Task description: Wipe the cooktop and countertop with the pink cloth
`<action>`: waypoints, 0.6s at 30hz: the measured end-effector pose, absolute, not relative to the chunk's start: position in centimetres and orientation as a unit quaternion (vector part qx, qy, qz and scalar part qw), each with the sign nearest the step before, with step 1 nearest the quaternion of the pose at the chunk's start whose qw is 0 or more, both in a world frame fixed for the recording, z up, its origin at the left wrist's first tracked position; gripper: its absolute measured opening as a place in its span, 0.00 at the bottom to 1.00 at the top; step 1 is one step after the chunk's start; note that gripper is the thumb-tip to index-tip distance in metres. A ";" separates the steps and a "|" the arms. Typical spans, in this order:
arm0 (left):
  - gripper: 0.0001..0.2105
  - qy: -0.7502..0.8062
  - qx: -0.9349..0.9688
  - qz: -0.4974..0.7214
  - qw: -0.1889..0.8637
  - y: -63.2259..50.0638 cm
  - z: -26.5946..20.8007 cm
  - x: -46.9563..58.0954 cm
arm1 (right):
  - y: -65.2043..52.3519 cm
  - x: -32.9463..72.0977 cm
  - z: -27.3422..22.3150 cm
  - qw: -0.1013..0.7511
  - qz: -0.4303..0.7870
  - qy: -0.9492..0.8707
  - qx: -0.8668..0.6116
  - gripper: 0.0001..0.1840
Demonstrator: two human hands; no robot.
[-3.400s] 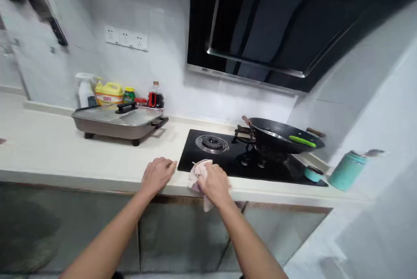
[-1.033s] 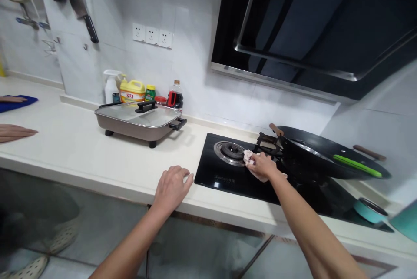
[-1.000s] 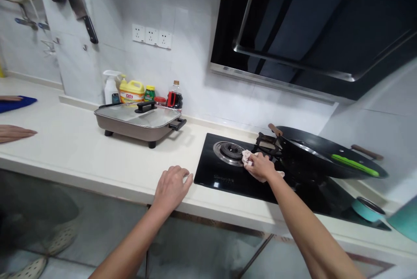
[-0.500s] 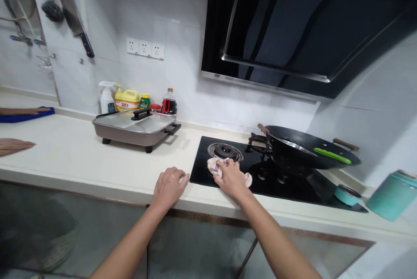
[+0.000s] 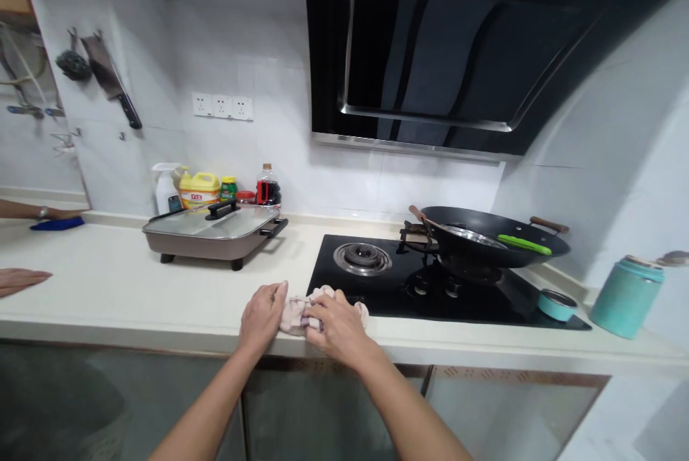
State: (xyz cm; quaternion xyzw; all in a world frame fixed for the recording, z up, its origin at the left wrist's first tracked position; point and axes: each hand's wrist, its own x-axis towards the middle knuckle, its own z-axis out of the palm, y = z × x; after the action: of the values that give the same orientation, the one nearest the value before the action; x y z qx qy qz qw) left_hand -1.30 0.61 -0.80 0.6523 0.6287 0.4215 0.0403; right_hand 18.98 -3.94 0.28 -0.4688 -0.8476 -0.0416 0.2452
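Under my right hand (image 5: 339, 323) is a crumpled pale pink cloth (image 5: 293, 314), gripped by bent fingers. The cloth lies across the front left corner of the black glass cooktop (image 5: 371, 301) and the pale countertop (image 5: 204, 303). My left hand (image 5: 263, 316) rests on the counter just left of the cloth, its thumb close beside it. Nothing is held in that hand, and its fingers lie on the surface. Behind my right hand is the left burner (image 5: 362, 258), with no pan on it.
A lidded electric pan (image 5: 204, 238) stands left, before bottles and a spray bottle (image 5: 167, 192). A wok (image 5: 495, 245) with a green-handled utensil (image 5: 525, 243) covers the right burner. Teal canister (image 5: 627, 299) and lid (image 5: 557, 305) stand right. Another person's hands (image 5: 24, 280) and blue cloth (image 5: 57, 223) are far left.
My right hand has drawn the cloth leftward and toward me, from near the burner to the cooktop's front corner, beside my left hand. The other person's blue cloth shows less. The view has shifted.
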 end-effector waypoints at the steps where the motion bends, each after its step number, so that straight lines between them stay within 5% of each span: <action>1: 0.26 0.633 0.655 0.411 0.042 0.6 -0.7 -1.4 | -4.2 20.0 0.3 0.251 -0.038 -0.842 -0.477 0.15; 18: 0.27 0.651 0.694 0.309 -0.011 -0.3 0.2 -0.6 | -9.3 45.3 -0.3 0.323 0.014 -0.584 -0.744 0.24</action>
State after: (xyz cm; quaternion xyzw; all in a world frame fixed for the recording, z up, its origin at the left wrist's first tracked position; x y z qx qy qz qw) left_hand -0.60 -0.29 0.23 0.6939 0.6505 0.3086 -0.0113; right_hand 45.31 -9.29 -0.34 -0.7443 -0.5845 0.0142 0.3228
